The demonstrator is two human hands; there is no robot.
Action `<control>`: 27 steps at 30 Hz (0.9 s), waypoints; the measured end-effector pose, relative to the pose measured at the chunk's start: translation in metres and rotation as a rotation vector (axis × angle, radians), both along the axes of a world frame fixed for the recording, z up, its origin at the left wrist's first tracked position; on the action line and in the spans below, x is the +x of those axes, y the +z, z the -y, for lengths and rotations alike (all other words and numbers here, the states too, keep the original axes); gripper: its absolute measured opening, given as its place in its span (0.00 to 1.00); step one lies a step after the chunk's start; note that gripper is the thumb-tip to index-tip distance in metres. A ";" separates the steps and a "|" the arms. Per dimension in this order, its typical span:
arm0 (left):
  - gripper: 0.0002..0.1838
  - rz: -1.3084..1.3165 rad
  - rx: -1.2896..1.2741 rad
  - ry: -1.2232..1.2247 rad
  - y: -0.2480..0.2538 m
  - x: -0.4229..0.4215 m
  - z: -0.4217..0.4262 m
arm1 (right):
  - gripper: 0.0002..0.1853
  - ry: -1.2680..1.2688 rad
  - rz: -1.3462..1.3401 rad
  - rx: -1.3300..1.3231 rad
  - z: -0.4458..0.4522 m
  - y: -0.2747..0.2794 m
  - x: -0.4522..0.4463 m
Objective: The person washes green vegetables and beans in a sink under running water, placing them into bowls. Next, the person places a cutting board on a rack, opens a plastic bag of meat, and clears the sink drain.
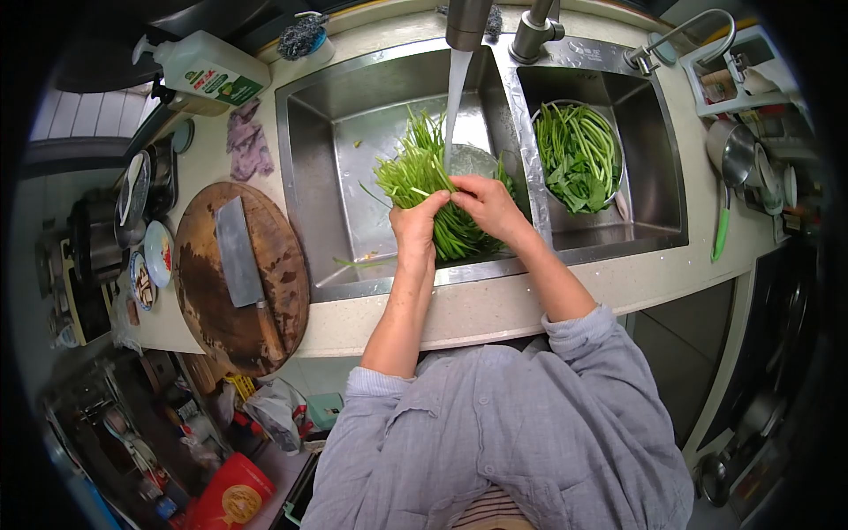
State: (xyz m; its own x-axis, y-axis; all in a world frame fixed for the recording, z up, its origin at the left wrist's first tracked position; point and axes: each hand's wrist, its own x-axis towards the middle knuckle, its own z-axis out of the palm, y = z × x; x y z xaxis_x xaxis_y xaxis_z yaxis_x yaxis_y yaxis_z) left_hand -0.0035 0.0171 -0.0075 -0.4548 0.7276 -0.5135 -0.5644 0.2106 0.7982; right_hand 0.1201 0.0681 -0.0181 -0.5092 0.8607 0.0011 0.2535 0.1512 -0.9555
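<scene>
Over the left sink basin (340, 208), my left hand (413, 231) is closed around the lower part of a thick bunch of green chives (413, 163), the pale cut ends pointing up and away. My right hand (488, 208) is beside it, thumb and fingers pinched together on the stalks. The long leaves hang down between and below both hands. Water runs from the faucet (468, 26) just beyond my fingers, onto or close by the bunch. Part of a round, clear-looking vessel shows under the stream, mostly hidden.
A round bowl (622, 168) of leafy green stems stands in the right basin (649, 132). On the left, a cleaver (238, 252) lies on a round wooden board (199, 265). A soap bottle (208, 71) and rag (249, 141) sit behind it; a green-handled ladle (730, 159) lies far right.
</scene>
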 end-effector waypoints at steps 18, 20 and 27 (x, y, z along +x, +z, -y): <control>0.19 0.031 -0.022 -0.218 -0.013 -0.015 0.000 | 0.16 -0.295 -0.160 -0.287 0.013 -0.028 -0.020; 0.19 0.012 0.021 -0.211 -0.009 -0.011 0.001 | 0.18 -0.298 -0.174 -0.166 0.027 -0.024 -0.034; 0.18 0.071 0.009 0.032 -0.017 -0.016 0.014 | 0.16 -0.187 -0.191 -0.180 0.031 -0.010 -0.042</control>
